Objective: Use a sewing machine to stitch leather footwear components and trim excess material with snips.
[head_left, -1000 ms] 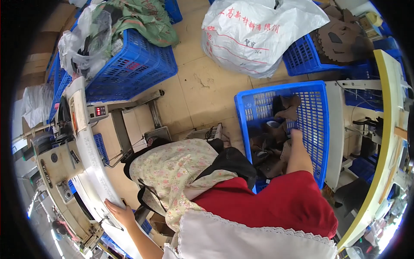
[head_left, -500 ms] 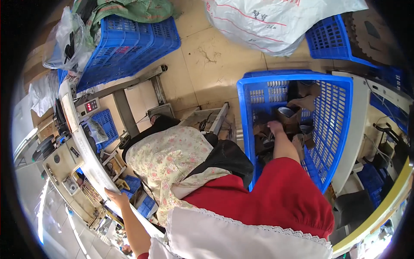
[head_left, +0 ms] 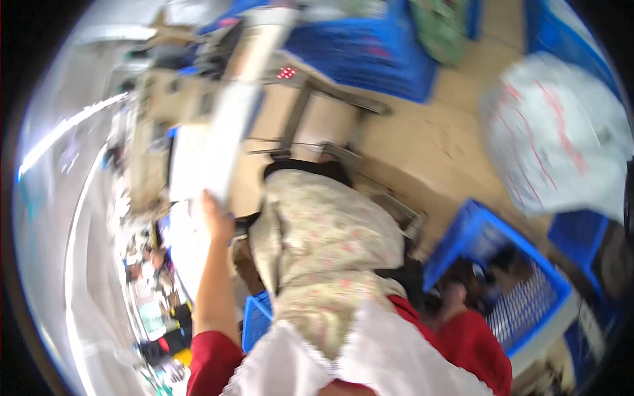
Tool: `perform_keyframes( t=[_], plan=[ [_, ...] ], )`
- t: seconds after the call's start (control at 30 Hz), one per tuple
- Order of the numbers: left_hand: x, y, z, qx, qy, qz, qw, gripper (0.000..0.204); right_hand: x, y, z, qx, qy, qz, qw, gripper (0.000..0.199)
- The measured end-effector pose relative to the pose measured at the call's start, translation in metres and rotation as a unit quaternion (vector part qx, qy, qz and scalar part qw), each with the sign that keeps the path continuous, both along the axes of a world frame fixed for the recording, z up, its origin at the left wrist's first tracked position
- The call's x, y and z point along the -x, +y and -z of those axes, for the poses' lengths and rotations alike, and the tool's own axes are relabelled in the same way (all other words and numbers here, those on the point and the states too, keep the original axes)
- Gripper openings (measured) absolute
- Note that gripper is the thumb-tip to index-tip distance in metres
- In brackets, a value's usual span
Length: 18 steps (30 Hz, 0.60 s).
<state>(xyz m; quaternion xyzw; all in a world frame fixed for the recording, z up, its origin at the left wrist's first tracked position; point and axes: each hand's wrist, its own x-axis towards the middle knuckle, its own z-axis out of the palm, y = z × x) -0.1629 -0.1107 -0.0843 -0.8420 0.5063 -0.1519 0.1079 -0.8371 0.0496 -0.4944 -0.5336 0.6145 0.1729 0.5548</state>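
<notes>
At the white table edge (head_left: 228, 142), my left hand (head_left: 216, 221) has its fingers curled over the rim, smeared by motion. My right arm reaches down into a blue plastic crate (head_left: 538, 264) at the lower right. Inside, my right hand (head_left: 454, 297) is a blur beside dark and brown pieces (head_left: 485, 280) too smeared to name. Its fingers do not show clearly, so what it holds, if anything, is hidden. My lap is covered by a flowered cloth (head_left: 323, 221).
A large white sack (head_left: 558, 135) stands on the tan floor (head_left: 436, 142) at the right. More blue crates (head_left: 363, 56) are at the far side, with a green sack (head_left: 439, 26) over one. A metal table frame (head_left: 297, 122) stands ahead of my lap.
The view has swung to the left, so the crates and the sack sit farther right. My left hand stays on the table edge; my right hand is still in the crate.
</notes>
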Motion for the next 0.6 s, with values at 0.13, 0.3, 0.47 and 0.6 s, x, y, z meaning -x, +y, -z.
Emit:
perform_keyframes(
  t=[0.13, 0.3, 0.47, 0.6],
  plan=[
    [0.012, 0.008, 0.038, 0.120, 0.087, -0.024, 0.989, 0.086, 0.300, -0.011, 0.069, 0.129, -0.010, -0.100, 0.987, 0.038],
    [0.043, 0.010, 0.000, 0.077, 0.009, -0.040, 0.996, 0.089, 0.382, -0.236, -0.001, 0.223, -0.048, -0.135, 0.964, 0.041],
    [0.034, -0.001, 0.009, 0.081, 0.039, -0.016, 0.996, 0.095, 0.327, -0.361, -0.065, 0.289, -0.029, -0.099, 0.952, 0.046],
    [0.026, 0.008, 0.014, 0.146, 0.065, 0.008, 0.987, 0.090, 0.279, -0.416, -0.121, 0.344, 0.006, -0.047, 0.938, 0.050]
  ],
)
